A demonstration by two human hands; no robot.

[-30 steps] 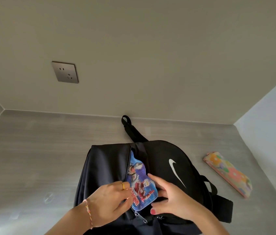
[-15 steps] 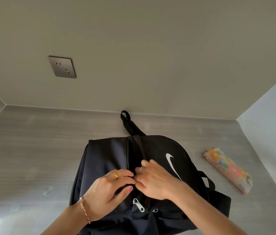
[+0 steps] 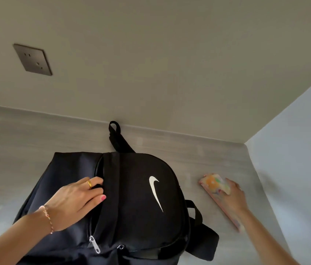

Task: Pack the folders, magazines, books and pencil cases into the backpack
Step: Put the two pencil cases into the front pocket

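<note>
From the head camera, your left hand [image 3: 74, 199] rests on the black backpack [image 3: 135, 197] at 6 o'clock, fingertips tucked into its open zip slot. Your right hand [image 3: 233, 196], at 3 o'clock, curls its grip over the floral pencil case [image 3: 213, 183] lying on the grey table [image 3: 198, 150].

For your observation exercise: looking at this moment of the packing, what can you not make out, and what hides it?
- Contents of the backpack, head view: black fabric covers them.
- Left hand fingertips: tucked into the zip opening.
- Floral pencil case: motion blur, and the right hand covers its middle; the grip is unclear.
- Backpack's near end: cut off by the bottom edge.
</note>
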